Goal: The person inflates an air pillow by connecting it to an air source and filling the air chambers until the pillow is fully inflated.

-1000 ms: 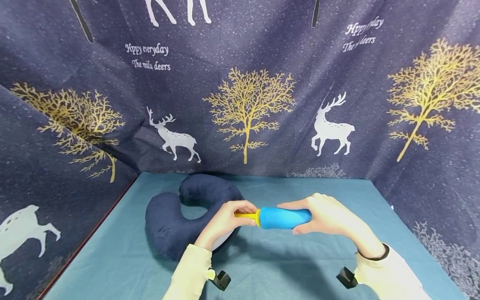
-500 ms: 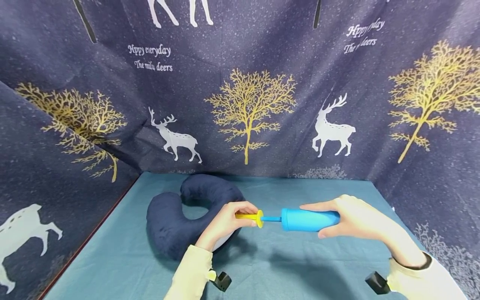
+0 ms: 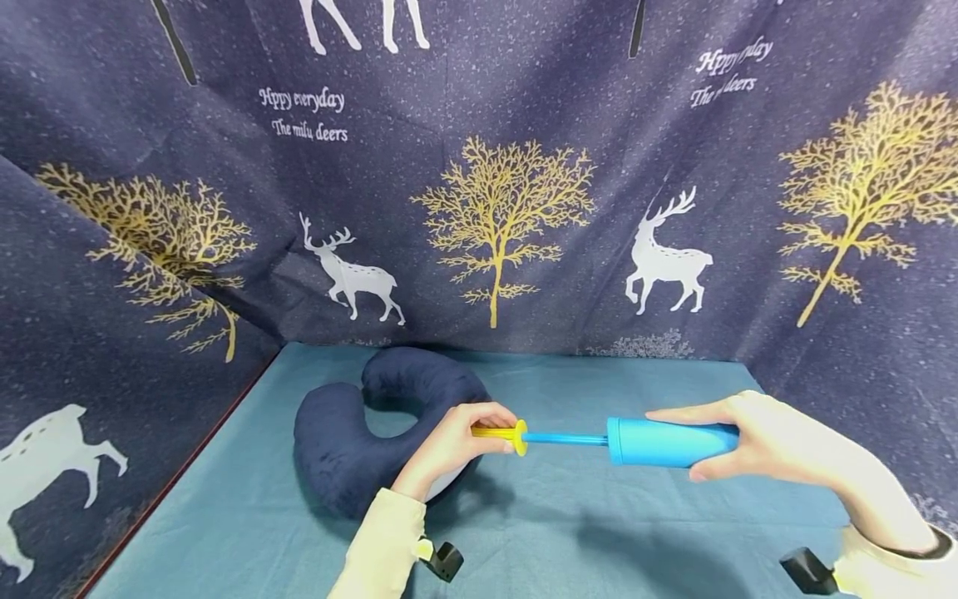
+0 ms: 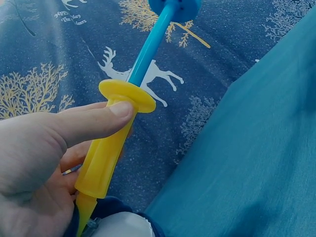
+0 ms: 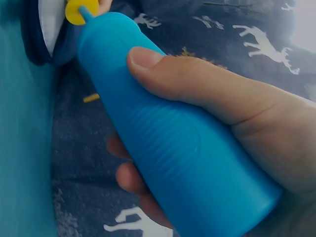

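A hand air pump joins my two hands above the table. Its yellow nozzle end (image 4: 106, 153) is pinched between thumb and fingers of my left hand (image 3: 458, 439). From the yellow flange a thin blue rod (image 3: 565, 438) runs to the blue barrel (image 3: 659, 442), which my right hand (image 3: 771, 437) grips round its far end. Below the left hand lies a navy U-shaped neck pillow (image 3: 337, 449) with a white patch. In the left wrist view the narrow yellow tip reaches down beside a small clear valve piece (image 4: 92, 226); whether it sits inside is hard to tell.
A teal cloth (image 3: 599, 532) covers the table. Dark blue fabric (image 3: 569, 83) printed with deer and trees hangs behind and at both sides. Small black cameras (image 3: 445, 561) sit at the wrists.
My right hand has moved to the right with the blue barrel, drawing out a longer stretch of blue rod. The left hand and yellow end stay almost in place at the pillow.
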